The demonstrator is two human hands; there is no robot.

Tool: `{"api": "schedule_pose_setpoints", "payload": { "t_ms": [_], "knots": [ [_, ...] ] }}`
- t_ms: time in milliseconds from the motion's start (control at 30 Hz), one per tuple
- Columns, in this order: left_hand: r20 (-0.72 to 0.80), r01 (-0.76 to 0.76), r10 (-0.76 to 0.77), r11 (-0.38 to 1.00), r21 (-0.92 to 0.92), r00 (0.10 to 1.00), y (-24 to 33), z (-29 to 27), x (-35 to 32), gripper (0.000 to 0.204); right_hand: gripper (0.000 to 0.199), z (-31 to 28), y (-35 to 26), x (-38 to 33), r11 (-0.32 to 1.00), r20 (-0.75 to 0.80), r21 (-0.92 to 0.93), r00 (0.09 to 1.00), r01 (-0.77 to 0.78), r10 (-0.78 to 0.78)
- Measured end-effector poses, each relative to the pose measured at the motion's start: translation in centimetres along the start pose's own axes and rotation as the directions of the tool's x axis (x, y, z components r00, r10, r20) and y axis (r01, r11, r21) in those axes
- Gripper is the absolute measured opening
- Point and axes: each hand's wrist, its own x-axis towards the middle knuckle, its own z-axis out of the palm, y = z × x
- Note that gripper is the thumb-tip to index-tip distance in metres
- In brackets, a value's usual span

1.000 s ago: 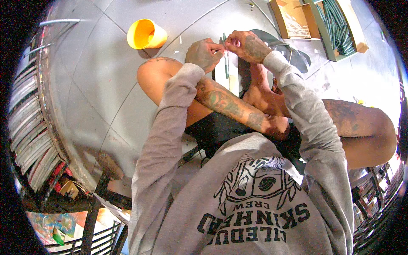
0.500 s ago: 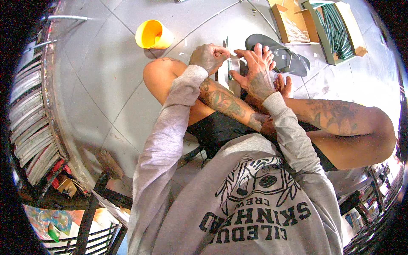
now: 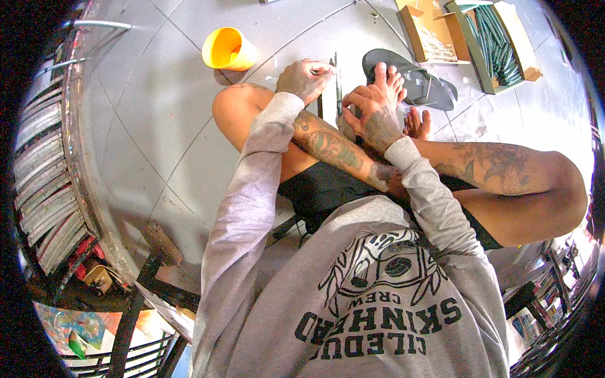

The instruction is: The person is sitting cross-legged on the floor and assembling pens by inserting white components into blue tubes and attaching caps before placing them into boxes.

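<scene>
one slender dark green rod, pen-like, which we find in front of the crossed legs, between the two hands, its length running away from the body beside a pale strip. one left hand, grey-cuffed, back uppermost: fingers drawn together, tips at the rod's upper part; whether they grip it we cannot tell. one right hand, tattooed, grey-cuffed: fingers bent inward near the rod's lower end, their tips partly hidden; whether they hold anything we cannot tell. one bare foot, just beyond the right hand, toes overlapping a sandal in our view. one black sandal, thong-strapped, on the floor. one yellow cup, tilted in our view, on the grey tiled floor, left of and beyond the left hand. one open cardboard box, at the upper right, with small whitish pieces inside. one further open box, just beside it, filled with many dark green rods lying lengthwise. one grey sweatshirt, dark print on the chest, worn with black shorts. one row of flat greyish pieces, stacked along the far left.
</scene>
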Motion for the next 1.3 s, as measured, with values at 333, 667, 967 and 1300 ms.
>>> {"api": "schedule_pose_setpoints", "payload": {
  "t_ms": [333,667,967,1300],
  "knots": [
    [0.081,0.157,-0.153,0.987,-0.035,0.985,0.0,-0.6,-0.2,0.028,0.012,0.6,0.3,-1.9,0.986,0.101,0.164,0.994,0.029,-0.046],
    [0.073,0.073,-0.089,0.979,0.19,0.993,1.2,-1.5,-1.1,0.032,0.011,1.1,0.9,-2.5,0.992,0.135,0.123,0.991,0.001,-0.018],
    [0.057,0.051,-0.065,0.975,0.216,0.996,2.0,-2.2,-3.8,0.029,0.009,-0.3,-0.2,-1.9,0.98,0.182,0.181,0.977,0.08,-0.113],
    [-0.021,-0.014,0.017,0.989,0.146,1.0,2.6,-1.7,-3.6,0.024,0.01,-0.3,0.0,-2.2,0.976,0.162,0.213,0.983,0.05,-0.085]
  ]
}}
